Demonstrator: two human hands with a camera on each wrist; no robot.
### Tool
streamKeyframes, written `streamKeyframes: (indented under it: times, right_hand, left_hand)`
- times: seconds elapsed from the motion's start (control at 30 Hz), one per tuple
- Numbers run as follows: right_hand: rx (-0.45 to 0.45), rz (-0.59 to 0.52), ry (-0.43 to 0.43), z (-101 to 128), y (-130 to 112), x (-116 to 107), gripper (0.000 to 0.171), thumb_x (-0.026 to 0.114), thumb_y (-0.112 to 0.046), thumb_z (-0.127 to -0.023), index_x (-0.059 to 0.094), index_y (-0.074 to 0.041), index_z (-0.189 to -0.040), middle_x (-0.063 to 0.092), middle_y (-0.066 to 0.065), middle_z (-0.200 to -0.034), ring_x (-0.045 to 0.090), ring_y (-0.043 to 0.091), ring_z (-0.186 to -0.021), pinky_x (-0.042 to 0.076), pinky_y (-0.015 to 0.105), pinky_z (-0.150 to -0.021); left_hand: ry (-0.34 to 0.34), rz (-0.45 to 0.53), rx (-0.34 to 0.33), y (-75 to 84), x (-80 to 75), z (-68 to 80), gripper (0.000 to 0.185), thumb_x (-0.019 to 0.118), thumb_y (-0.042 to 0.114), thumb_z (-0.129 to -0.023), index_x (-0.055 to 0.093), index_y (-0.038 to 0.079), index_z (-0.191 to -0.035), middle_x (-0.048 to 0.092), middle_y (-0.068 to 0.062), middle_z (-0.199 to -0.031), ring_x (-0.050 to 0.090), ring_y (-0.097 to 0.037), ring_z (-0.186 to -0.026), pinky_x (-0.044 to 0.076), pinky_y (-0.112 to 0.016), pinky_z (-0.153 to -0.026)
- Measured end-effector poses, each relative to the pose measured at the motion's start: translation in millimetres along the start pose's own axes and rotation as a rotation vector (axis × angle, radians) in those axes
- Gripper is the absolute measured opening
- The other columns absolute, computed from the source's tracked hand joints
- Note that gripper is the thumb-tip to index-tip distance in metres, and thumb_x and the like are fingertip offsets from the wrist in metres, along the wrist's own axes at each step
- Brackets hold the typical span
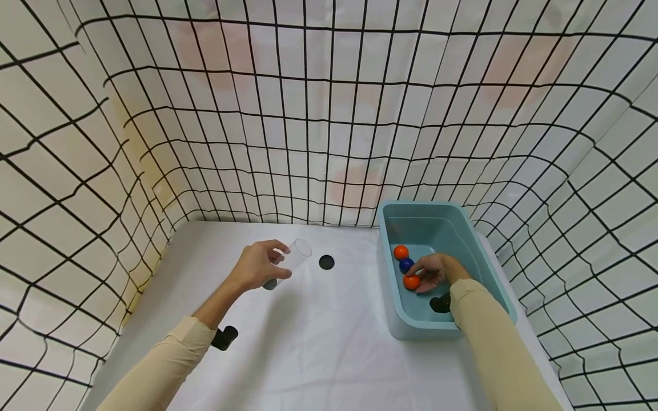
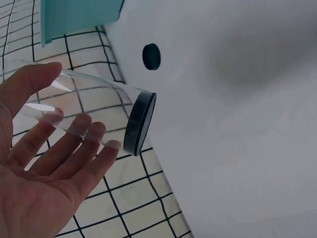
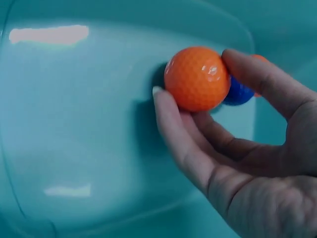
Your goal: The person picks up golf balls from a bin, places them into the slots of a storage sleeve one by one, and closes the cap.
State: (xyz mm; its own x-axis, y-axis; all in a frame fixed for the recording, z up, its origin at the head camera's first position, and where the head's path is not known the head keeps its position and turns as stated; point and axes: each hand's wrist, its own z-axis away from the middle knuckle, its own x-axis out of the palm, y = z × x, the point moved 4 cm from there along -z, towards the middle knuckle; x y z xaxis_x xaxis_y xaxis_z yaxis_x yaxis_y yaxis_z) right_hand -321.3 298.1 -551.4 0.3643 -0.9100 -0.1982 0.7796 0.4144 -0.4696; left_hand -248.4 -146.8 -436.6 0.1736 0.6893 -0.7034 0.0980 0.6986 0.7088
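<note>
Beige sleeves (image 1: 159, 365); left grip (image 1: 259, 266) around 1 tilted clear tube (image 1: 298, 257), right grip (image 1: 436, 269) around 1 orange ball (image 3: 197, 79).

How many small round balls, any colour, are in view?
3, all in the teal plastic bin: a glossy orange dimpled ball pinched by the right hand, a dark blue ball beside it, and a second orange ball beyond that. The hand and beige sleeve could hide more.

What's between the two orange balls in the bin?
A blue ball lies between the far orange ball and the near orange ball held by the right hand; the head view shows this.
</note>
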Motion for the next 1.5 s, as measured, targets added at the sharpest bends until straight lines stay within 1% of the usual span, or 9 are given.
streamKeyframes:
  times: [0.37, 0.57, 0.67, 0.77, 0.87, 0.97, 1.1, 1.33, 1.5]
  right_hand:
    - [-0.131, -0.075, -0.014, 25, 0, -15, 0.041, 0.068, -0.015, -0.096, 0.055, 0.009, -0.127, 0.068, 0.022, -0.102, 0.076, 0.035, -0.090, 0.058, 0.042, -0.089]
    - [-0.195, -0.159, -0.050, 47, -10, -24, 0.041, 0.064, -0.011, -0.098, 0.053, 0.006, -0.133, 0.065, 0.019, -0.107, 0.075, 0.031, -0.090, 0.054, 0.044, -0.097]
    - [-0.214, -0.189, -0.088, 58, -17, -27, 0.040, 0.063, -0.009, -0.099, 0.053, 0.006, -0.135, 0.062, 0.021, -0.117, 0.074, 0.028, -0.091, 0.051, 0.044, -0.103]
    - [-0.238, -0.192, -0.113, 69, -24, -28, 0.046, 0.062, -0.009, -0.099, 0.048, 0.006, -0.140, 0.053, 0.026, -0.135, 0.072, 0.026, -0.094, 0.050, 0.042, -0.104]
    - [-0.253, -0.200, -0.106, 76, -31, -28, 0.056, 0.063, -0.009, -0.098, 0.039, 0.005, -0.147, 0.039, 0.030, -0.148, 0.071, 0.026, -0.094, 0.052, 0.040, -0.102]
    - [-0.279, -0.192, -0.084, 82, -40, -26, 0.065, 0.063, -0.009, -0.098, 0.030, 0.005, -0.152, 0.035, 0.031, -0.152, 0.071, 0.025, -0.093, 0.052, 0.039, -0.102]
    - [-0.339, -0.131, -0.077, 90, -50, -22, 0.067, 0.063, -0.011, -0.099, 0.027, 0.007, -0.152, 0.044, 0.029, -0.145, 0.071, 0.025, -0.098, 0.052, 0.039, -0.103]
    - [-0.466, -0.040, -0.044, 110, -70, -16, 0.056, 0.067, -0.014, -0.097, 0.044, 0.009, -0.143, 0.060, 0.019, -0.130, 0.069, 0.023, -0.106, 0.050, 0.041, -0.106]
    - [-0.569, 0.020, -0.065, 129, -89, 0, 0.050, 0.066, -0.013, -0.097, 0.050, 0.010, -0.138, 0.065, 0.015, -0.128, 0.069, 0.023, -0.110, 0.051, 0.042, -0.104]
  left_hand:
    - [0.025, 0.016, -0.008, 0.9, 6.5, -3.8, 0.039, 0.084, 0.020, -0.078, 0.072, 0.011, -0.114, 0.075, -0.015, -0.111, 0.070, -0.033, -0.105, 0.059, -0.035, -0.072]
    - [0.021, 0.031, -0.002, 6.2, 14.0, -7.6, 0.041, 0.085, 0.019, -0.077, 0.072, 0.010, -0.114, 0.075, -0.018, -0.109, 0.073, -0.028, -0.096, 0.059, -0.034, -0.068]
    - [0.025, 0.024, 0.001, 9.1, 16.8, -10.1, 0.042, 0.085, 0.020, -0.076, 0.072, 0.010, -0.114, 0.076, -0.018, -0.107, 0.073, -0.026, -0.092, 0.059, -0.033, -0.066]
    - [0.031, 0.017, 0.012, 11.9, 19.3, -12.9, 0.044, 0.085, 0.020, -0.076, 0.072, 0.009, -0.116, 0.076, -0.019, -0.107, 0.073, -0.027, -0.093, 0.059, -0.034, -0.066]
    - [0.033, 0.017, 0.026, 15.6, 22.5, -15.5, 0.045, 0.085, 0.020, -0.075, 0.073, 0.008, -0.117, 0.076, -0.018, -0.108, 0.073, -0.028, -0.098, 0.060, -0.034, -0.071]
    - [0.028, 0.014, 0.036, 20.4, 26.4, -18.8, 0.044, 0.086, 0.019, -0.075, 0.074, 0.007, -0.116, 0.076, -0.016, -0.109, 0.073, -0.029, -0.103, 0.060, -0.035, -0.076]
    - [0.021, 0.011, 0.048, 27.1, 31.8, -24.3, 0.042, 0.086, 0.018, -0.075, 0.074, 0.008, -0.113, 0.077, -0.014, -0.107, 0.072, -0.030, -0.103, 0.060, -0.035, -0.075]
    - [0.016, 0.023, 0.058, 37.4, 42.1, -32.2, 0.039, 0.086, 0.014, -0.074, 0.075, 0.010, -0.111, 0.077, -0.015, -0.105, 0.073, -0.027, -0.096, 0.059, -0.031, -0.069]
    - [0.008, 0.026, 0.053, 42.9, 47.7, -36.9, 0.040, 0.087, 0.012, -0.074, 0.075, 0.010, -0.112, 0.077, -0.015, -0.106, 0.073, -0.026, -0.093, 0.059, -0.031, -0.067]
